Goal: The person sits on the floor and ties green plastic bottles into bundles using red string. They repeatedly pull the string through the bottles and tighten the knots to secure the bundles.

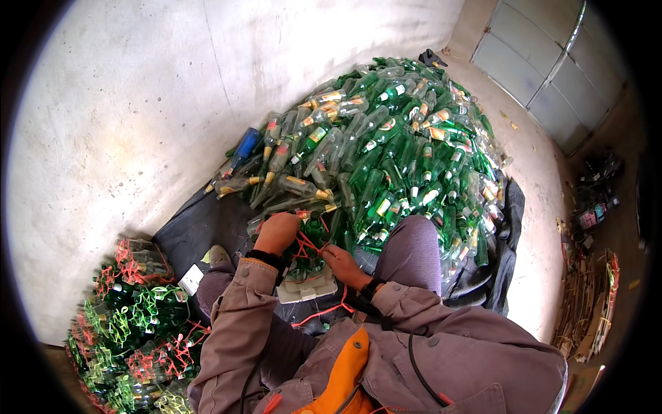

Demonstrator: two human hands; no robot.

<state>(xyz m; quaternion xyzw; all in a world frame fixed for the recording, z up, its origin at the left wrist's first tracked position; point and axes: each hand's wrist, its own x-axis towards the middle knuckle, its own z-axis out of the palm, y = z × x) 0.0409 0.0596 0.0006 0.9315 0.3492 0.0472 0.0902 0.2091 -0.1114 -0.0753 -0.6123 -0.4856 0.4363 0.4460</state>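
A group of green glass bottles (pixel 312 263) stands upright between my knees, in or on a pale tray (pixel 309 293). Red plastic twine (pixel 306 245) criss-crosses over the bottle necks. My left hand (pixel 278 234) lies at the upper left of the bottles, its fingers mostly hidden behind the hand, so its hold cannot be told. With its fingers closed on the twine, my right hand (pixel 345 265) is at the right side of the group. A loose length of the twine hangs down below my right hand and runs left across my lap.
Ahead lies a large heap of loose empty bottles (pixel 382 150) on a dark sheet (pixel 194 220), against a pale wall (pixel 155 93). Bundles of bottles tied with red and green twine (pixel 139 331) are stacked at the left. Flattened cardboard (pixel 589 310) stands at the far right, near a metal door (pixel 548 67).
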